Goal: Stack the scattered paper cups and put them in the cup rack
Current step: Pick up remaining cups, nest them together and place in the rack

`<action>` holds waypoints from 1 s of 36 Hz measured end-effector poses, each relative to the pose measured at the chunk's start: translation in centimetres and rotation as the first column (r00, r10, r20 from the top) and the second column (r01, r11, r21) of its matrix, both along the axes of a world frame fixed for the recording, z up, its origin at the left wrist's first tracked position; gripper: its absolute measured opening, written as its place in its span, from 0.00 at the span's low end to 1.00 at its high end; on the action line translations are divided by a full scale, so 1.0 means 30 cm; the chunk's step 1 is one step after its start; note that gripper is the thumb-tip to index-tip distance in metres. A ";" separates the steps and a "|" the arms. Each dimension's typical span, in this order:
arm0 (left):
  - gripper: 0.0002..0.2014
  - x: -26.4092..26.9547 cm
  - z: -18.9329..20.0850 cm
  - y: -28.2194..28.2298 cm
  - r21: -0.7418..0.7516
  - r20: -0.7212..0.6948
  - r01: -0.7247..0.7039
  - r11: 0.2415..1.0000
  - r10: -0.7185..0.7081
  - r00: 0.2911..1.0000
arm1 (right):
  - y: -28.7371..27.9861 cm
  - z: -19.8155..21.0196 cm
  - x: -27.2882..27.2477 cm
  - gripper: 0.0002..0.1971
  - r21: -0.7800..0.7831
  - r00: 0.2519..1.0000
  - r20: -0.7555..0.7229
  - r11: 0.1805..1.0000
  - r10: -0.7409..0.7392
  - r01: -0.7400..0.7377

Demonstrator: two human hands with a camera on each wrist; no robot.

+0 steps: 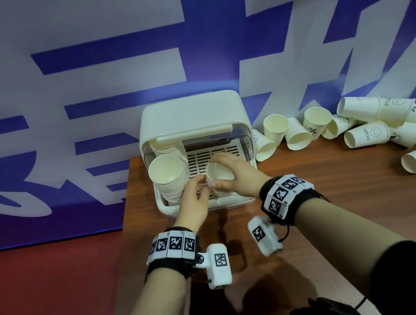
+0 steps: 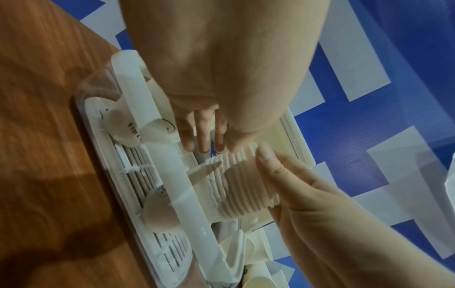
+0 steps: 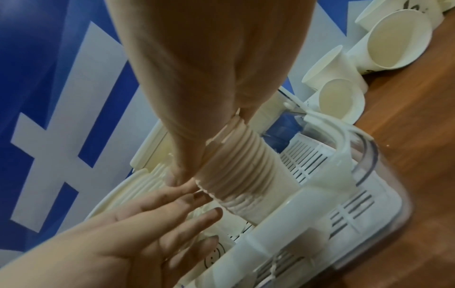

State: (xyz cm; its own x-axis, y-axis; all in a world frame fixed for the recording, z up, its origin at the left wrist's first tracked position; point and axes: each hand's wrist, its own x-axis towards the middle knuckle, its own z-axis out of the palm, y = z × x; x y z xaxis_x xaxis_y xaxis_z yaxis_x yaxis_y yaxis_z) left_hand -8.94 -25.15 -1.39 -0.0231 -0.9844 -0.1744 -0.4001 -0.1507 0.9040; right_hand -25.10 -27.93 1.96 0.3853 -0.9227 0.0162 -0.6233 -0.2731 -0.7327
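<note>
Right hand (image 1: pixel 234 173) grips a short stack of paper cups (image 1: pixel 220 176) over the cup rack (image 1: pixel 190 122) grid. Left hand (image 1: pixel 194 196), fingers relaxed and holding nothing, touches that stack's rims.

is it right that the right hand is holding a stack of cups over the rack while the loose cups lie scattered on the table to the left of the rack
Not quite: the head view shows the loose cups lying to the right of the rack, not the left. The rest holds: the right hand grips a stack of cups over the rack.
</note>
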 end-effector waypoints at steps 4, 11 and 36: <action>0.15 -0.012 0.009 -0.001 -0.052 0.034 -0.020 0.998 0.022 0.999 | 0.007 -0.005 -0.003 0.31 0.081 0.999 0.052 0.997 -0.003 -0.001; 0.20 -0.032 0.031 -0.017 -0.065 0.002 -0.037 0.997 0.038 0.999 | 0.036 -0.024 -0.043 0.32 0.110 0.992 0.077 0.990 -0.098 0.089; 0.27 -0.414 0.178 0.138 -0.364 0.297 0.193 0.911 -0.082 0.951 | 0.399 0.041 -0.547 0.23 -0.042 0.490 0.190 0.491 -0.851 0.870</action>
State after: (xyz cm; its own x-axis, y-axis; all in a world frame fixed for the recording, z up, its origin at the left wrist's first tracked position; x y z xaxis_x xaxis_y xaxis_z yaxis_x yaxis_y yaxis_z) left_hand -21.36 -21.02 3.94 -0.1695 -0.9655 0.1978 -0.6276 0.2604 0.7337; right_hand -41.51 -15.96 3.20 -0.6148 -0.7783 0.1279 -0.5009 0.2601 -0.8255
